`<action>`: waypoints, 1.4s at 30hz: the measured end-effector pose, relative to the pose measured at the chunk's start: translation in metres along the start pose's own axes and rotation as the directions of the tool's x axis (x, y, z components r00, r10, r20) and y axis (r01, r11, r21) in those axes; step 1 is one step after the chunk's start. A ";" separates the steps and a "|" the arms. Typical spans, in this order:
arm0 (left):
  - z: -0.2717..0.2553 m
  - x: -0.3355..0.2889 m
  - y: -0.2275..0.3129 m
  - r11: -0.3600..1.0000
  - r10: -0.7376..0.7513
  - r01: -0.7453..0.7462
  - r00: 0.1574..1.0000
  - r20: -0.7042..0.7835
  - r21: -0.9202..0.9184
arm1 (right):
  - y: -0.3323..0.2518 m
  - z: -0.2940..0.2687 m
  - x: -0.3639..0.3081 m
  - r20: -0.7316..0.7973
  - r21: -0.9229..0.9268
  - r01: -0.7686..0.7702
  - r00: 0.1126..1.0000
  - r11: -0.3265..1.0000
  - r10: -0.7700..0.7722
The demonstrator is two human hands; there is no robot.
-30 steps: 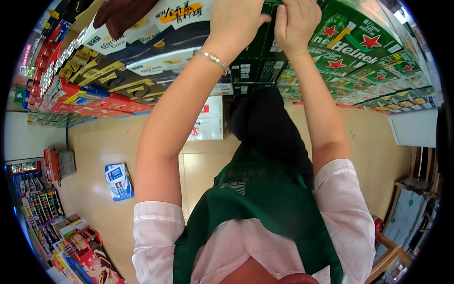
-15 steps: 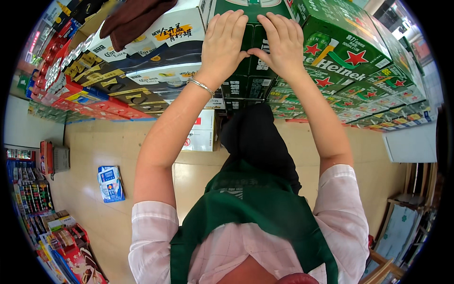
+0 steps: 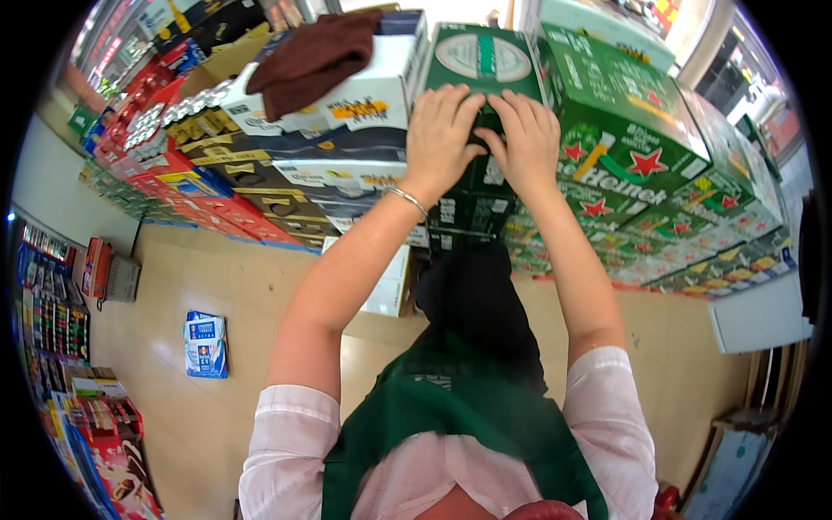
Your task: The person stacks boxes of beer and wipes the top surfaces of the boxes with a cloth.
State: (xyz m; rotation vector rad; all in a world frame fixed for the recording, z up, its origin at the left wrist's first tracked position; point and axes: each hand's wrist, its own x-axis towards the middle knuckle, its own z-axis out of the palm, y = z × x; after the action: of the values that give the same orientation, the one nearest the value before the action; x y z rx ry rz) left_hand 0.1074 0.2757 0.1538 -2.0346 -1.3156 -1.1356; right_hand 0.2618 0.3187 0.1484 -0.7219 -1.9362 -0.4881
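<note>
A dark green carton (image 3: 479,54) with a pale oval on its top sits at the head of a stack in front of me. My left hand (image 3: 441,139) lies over its near top edge, fingers stretched out, a silver bangle at the wrist. Beside it, my right hand (image 3: 524,143) rests on the same edge with fingers extended. The two thumbs point toward each other across the front face. Neither hand is wrapped around anything.
White and dark blue cartons (image 3: 299,160) are stacked on the left, a brown cloth (image 3: 316,61) on top. Green cartons with red stars (image 3: 637,143) form the right stack. A white carton (image 3: 388,290) stands on the floor near my leg; a blue-and-white pack (image 3: 205,347) lies farther left.
The view has shifted, so the stacks sit lower in the picture and more of the green carton's top shows. Both hands remain at its near edge.
</note>
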 end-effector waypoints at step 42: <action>-0.208 0.044 -0.216 0.887 -0.330 0.453 0.762 0.557 -0.094 | -0.107 0.051 0.189 0.455 0.164 0.079 0.879 0.983 -0.146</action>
State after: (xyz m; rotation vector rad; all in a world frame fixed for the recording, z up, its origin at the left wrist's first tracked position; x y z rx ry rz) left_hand -0.1590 0.2393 0.2937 -2.4199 -2.0548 -0.9470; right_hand 0.0910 0.3223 0.2921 -0.6784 -2.4486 -0.2536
